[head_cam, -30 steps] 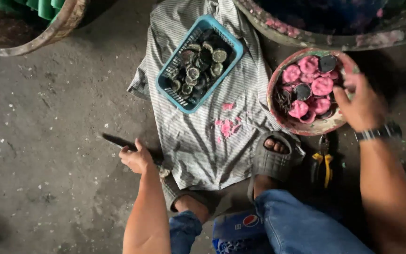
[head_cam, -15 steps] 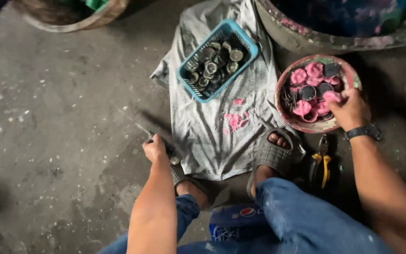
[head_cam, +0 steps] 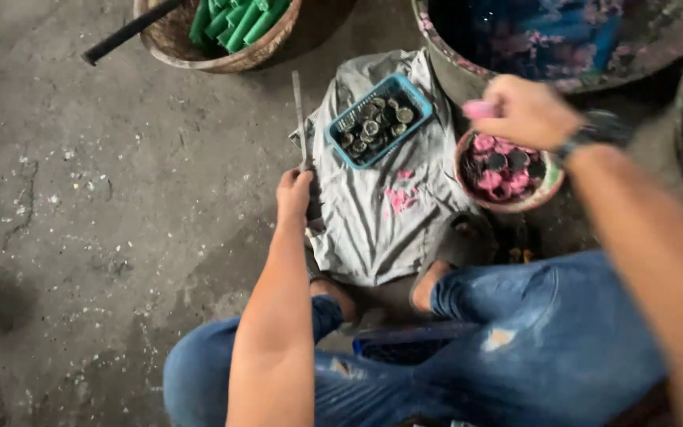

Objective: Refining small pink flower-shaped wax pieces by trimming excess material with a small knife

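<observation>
While my left hand (head_cam: 294, 194) grips a blade (head_cam: 299, 111), my right hand (head_cam: 525, 111) pinches a pink piece (head_cam: 480, 109) above the bowl (head_cam: 549, 183).

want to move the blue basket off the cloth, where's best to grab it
Grip the blue basket by its rim on the two long sides, coming down from above. It lies flat and open-topped on the grey cloth, full of loose dark round parts, so a level lift looks safest. The left hand, holding a thin blade, sits just beside its near-left corner.
</observation>
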